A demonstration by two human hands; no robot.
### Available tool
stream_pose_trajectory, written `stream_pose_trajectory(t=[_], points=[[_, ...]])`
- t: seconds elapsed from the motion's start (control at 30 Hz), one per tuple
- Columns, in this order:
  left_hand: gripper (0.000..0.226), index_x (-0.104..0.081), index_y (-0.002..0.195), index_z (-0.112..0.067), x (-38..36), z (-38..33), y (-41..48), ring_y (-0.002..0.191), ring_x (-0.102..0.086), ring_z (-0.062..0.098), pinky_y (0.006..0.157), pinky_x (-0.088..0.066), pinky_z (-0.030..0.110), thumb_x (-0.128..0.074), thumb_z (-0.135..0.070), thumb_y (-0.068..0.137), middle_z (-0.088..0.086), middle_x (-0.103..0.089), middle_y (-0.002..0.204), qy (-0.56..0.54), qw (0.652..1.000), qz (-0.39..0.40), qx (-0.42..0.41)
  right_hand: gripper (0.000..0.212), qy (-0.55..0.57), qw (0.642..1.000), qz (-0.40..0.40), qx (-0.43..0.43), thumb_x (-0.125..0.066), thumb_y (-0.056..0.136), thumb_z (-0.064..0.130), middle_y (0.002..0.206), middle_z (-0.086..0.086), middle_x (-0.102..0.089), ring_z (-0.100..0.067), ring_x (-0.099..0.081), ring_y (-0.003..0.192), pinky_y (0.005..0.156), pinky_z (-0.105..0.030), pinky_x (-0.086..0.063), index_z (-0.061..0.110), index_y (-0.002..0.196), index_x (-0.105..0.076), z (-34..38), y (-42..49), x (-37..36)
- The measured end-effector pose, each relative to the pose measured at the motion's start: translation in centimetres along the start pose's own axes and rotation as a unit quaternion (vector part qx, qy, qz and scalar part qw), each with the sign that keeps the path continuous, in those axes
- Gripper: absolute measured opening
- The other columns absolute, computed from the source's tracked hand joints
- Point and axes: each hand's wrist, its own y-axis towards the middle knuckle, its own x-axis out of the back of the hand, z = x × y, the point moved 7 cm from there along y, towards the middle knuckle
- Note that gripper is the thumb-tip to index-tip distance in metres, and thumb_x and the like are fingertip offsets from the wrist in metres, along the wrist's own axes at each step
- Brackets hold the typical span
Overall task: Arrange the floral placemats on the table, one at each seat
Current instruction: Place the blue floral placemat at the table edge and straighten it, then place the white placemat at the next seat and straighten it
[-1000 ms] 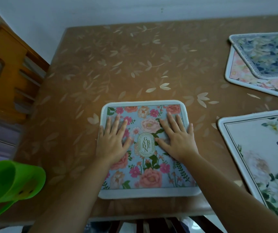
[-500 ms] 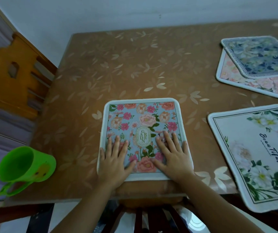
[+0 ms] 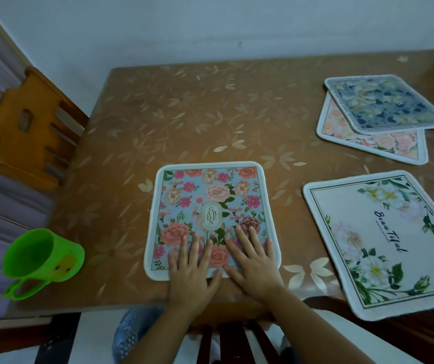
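**Room behind and to the left, placemats crowding the right**

Bare tabletop (image 3: 210, 106) runs from the far edge of the Garden placemat (image 3: 210, 195) back to the wall, and leftward to the wooden chair (image 3: 26, 127). A green cup (image 3: 40, 256) sits at the near left corner, well apart from that placemat. To the right, a strip of bare tabletop separates it from the white-flowered placemat (image 3: 368, 245). Behind that, a blue placemat (image 3: 384, 103) overlaps a pink placemat (image 3: 368, 143). The left hand (image 3: 192, 274) and right hand (image 3: 255, 264) lie flat across the Garden placemat's near edge.
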Motion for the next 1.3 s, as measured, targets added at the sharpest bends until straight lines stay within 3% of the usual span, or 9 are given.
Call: stream_pose_trajectory(t=[0.13,0.3,0.5,0.6,0.73,0.9,1.0,1.17,1.3], points=[[0.065,-0.042,0.133,-0.021,0.3,-1.6,-0.5,0.132,-0.03,0.033,0.108,-0.007,0.051,-0.007,-0.055,0.091,0.009,-0.042,0.141,-0.025,1.0,-0.01,0.011,0.059,0.037,0.998,0.012,0.05,-0.029,0.092,0.053,0.155,0.006,0.003,-0.019,0.011,0.141,0.113,-0.045,0.008,0.033,0.143,-0.007,-0.9,-0.9,0.9],[0.055,-0.029,0.139,-0.021,0.4,-5.8,-1.2,0.136,0.002,0.008,0.113,0.002,0.036,-0.036,-0.039,0.088,0.0,-0.025,0.15,-0.141,0.989,-0.047,-0.017,0.049,0.07,0.994,-0.001,0.084,-0.039,0.091,0.044,0.148,0.003,-0.03,-0.016,-0.016,0.139,0.113,-0.044,-0.013,0.029,0.136,-0.03,-4.3,-3.4,4.5],[0.054,-0.027,0.14,-0.023,2.6,-15.8,-0.8,0.134,-0.002,0.002,0.111,0.004,0.03,-0.042,-0.037,0.09,-0.007,-0.023,0.15,-0.181,0.975,-0.074,-0.1,0.046,0.042,0.994,-0.06,0.087,-0.052,0.088,0.031,0.138,-0.004,-0.046,-0.025,-0.032,0.133,0.11,-0.043,-0.024,0.02,0.132,-0.043,-11.6,-7.4,9.9],[0.052,-0.03,0.139,-0.022,3.4,-20.7,-0.7,0.139,-0.009,0.009,0.112,0.004,0.031,-0.039,-0.039,0.091,-0.005,-0.026,0.15,-0.16,0.971,-0.084,-0.155,0.046,0.016,0.996,-0.044,0.069,-0.047,0.091,0.034,0.143,0.001,-0.039,-0.019,-0.024,0.137,0.112,-0.039,-0.017,0.023,0.135,-0.038,-16.0,-9.6,11.4],[0.048,-0.04,0.135,-0.017,3.1,-25.9,-0.4,0.137,-0.024,0.017,0.113,-0.007,0.037,-0.042,-0.037,0.09,0.001,-0.038,0.144,-0.169,0.962,-0.073,-0.202,0.046,0.018,0.998,-0.035,0.043,-0.048,0.091,0.034,0.144,0.002,-0.039,-0.017,-0.022,0.138,0.113,-0.036,-0.017,0.025,0.135,-0.038,-21.8,-12.1,13.0],[0.051,-0.033,0.138,-0.019,1.2,-30.5,0.1,0.138,-0.016,0.012,0.111,0.001,0.027,-0.039,-0.04,0.091,-0.002,-0.029,0.149,-0.152,0.959,-0.04,-0.234,0.049,-0.009,0.999,-0.005,0.043,-0.047,0.091,0.038,0.146,0.003,-0.035,-0.015,-0.02,0.138,0.113,-0.032,-0.015,0.024,0.137,-0.035,-27.3,-14.3,13.5],[0.052,-0.034,0.137,-0.018,0.1,-32.4,0.4,0.137,-0.017,0.014,0.112,-0.003,0.027,-0.041,-0.039,0.09,0.0,-0.031,0.148,-0.157,0.958,-0.026,-0.24,0.051,-0.007,0.998,0.011,0.056,-0.05,0.09,0.038,0.145,0.001,-0.035,-0.018,-0.02,0.138,0.113,-0.032,-0.016,0.024,0.136,-0.035,-29.4,-15.2,13.3],[0.053,-0.035,0.136,-0.02,-1.5,-34.3,0.6,0.136,-0.017,0.01,0.107,0.003,0.019,-0.043,-0.043,0.089,-0.003,-0.033,0.146,-0.149,0.96,-0.009,-0.236,0.056,-0.015,0.995,0.064,0.077,-0.047,0.088,0.045,0.149,0.002,-0.028,-0.016,-0.014,0.14,0.114,-0.032,-0.011,0.027,0.139,-0.029,-31.9,-16.6,11.5],[0.055,-0.035,0.137,-0.022,-2.8,-35.6,0.6,0.137,-0.012,0.009,0.108,0.004,0.021,-0.042,-0.047,0.088,-0.006,-0.03,0.148,-0.145,0.965,0.011,-0.22,0.063,-0.003,0.992,0.09,0.091,-0.048,0.084,0.054,0.151,0.004,-0.023,-0.014,-0.012,0.14,0.115,-0.033,-0.011,0.031,0.14,-0.026,-33.3,-17.5,10.1]])
